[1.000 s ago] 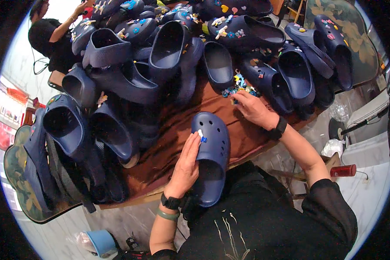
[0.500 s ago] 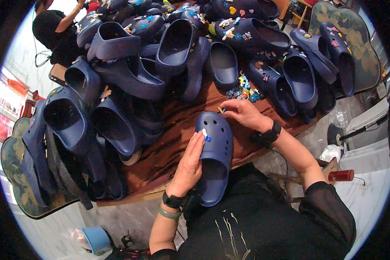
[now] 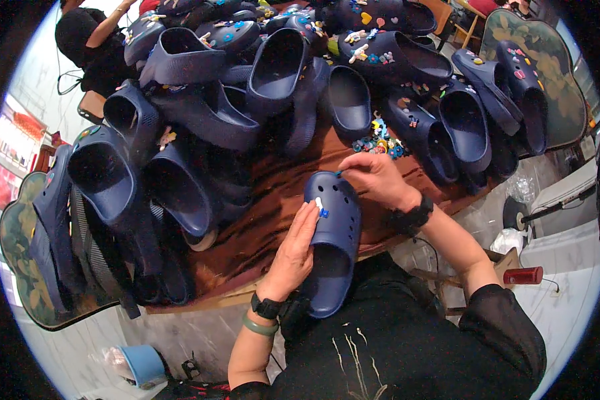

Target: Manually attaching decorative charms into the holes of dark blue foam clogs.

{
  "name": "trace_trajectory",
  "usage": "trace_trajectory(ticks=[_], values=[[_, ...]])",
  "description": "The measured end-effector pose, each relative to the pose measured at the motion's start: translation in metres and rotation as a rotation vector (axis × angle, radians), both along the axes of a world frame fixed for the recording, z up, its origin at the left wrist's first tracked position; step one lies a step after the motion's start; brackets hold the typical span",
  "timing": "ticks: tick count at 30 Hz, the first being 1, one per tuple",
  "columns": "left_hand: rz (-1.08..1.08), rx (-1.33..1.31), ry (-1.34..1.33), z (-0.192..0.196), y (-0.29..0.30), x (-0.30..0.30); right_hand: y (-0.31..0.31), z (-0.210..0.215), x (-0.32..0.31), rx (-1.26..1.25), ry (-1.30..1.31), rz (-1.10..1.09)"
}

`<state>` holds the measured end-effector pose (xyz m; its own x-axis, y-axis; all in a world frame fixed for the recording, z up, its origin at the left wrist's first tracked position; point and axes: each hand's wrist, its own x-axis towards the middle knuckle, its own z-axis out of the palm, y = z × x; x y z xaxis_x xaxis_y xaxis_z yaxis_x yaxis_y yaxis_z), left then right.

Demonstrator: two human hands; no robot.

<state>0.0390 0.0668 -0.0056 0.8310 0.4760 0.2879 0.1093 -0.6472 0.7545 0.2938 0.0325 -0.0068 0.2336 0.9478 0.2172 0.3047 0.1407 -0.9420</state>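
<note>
A navy blue clog (image 3: pixel 337 230) with round holes in its upper leans against my lap at the table edge, toe pointing away. My left hand (image 3: pixel 295 252) is closed on the clog's left side, fingers stretched over the upper beside a small white and blue shoe charm (image 3: pixel 322 208). My right hand (image 3: pixel 382 181) pinches a small bluish shoe charm (image 3: pixel 339 173) at the clog's toe. The fingertips mostly hide this charm, so its shape cannot be made out. Beyond the right hand lies a heap of colourful shoe charms (image 3: pixel 383 143).
Piles of navy clogs (image 3: pixel 187 113) cover the left and back of the brown cloth (image 3: pixel 237 250). More charm-covered clogs (image 3: pixel 463 127) stand at the right, by a patterned chair back (image 3: pixel 547 80). A blue bucket (image 3: pixel 143 365) sits on the floor, lower left. Another person (image 3: pixel 90 40) is at the far left.
My right hand has brought the pinched charm slightly nearer, down to the clog's toe. My left hand keeps its hold on the clog.
</note>
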Motion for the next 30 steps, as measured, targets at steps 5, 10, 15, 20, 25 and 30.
trace_trajectory(ticks=[5, 10, 15, 20, 25, 30], values=[[0.002, -0.016, -0.01, -0.002, 0.0, 0.0, 0.011, -0.002, -0.017, 0.417, -0.579, 0.114], [0.008, -0.027, -0.006, -0.001, -0.001, 0.0, 0.005, -0.004, -0.021, 0.541, -0.913, 0.222], [0.022, -0.049, -0.005, -0.003, -0.001, 0.0, -0.003, 0.012, -0.027, 0.476, -1.111, 0.282], [0.008, -0.016, -0.005, -0.003, 0.001, 0.002, 0.003, 0.022, -0.035, 0.375, -1.282, 0.348], [0.022, -0.025, 0.015, 0.0, 0.0, 0.003, 0.008, -0.006, -0.034, 0.371, -0.901, 0.151], [0.015, -0.019, 0.015, 0.001, -0.001, 0.003, 0.005, -0.011, -0.034, 0.325, -0.825, 0.033]])
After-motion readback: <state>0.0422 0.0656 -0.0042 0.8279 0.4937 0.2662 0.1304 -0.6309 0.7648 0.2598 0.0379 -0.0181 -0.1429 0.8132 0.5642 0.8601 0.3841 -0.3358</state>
